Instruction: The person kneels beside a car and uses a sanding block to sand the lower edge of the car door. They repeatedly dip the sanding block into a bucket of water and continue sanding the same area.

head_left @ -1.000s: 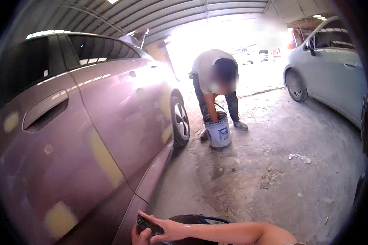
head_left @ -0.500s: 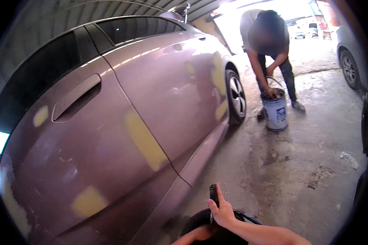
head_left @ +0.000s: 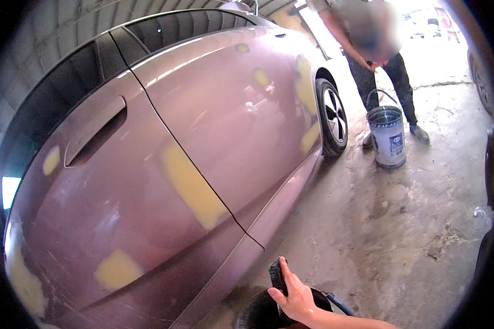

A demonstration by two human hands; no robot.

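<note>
Black block [head_left: 276, 276] stays gripped by the right hand [head_left: 298, 299]; left hand now out of view, state unclear.

1 pink car [head_left: 233, 148]: 2 doors [head_left: 115, 214], 2 door handles [head_left: 97, 129], 8 yellowish patches [head_left: 195, 189] I can make out. Wheels visible: 2, one on that car [head_left: 335, 115], one at right edge [head_left: 481, 83]. Buckets: 2, white bucket [head_left: 388, 145] plus black bucket [head_left: 252, 312]. Co-worker [head_left: 362, 38]: 1, with 2 shoes [head_left: 420, 135]. Own hands: 1 in view, right hand [head_left: 299, 299]. Black block [head_left: 276, 273]: 1. White scrap [head_left: 480, 212] on floor: 1.
</note>
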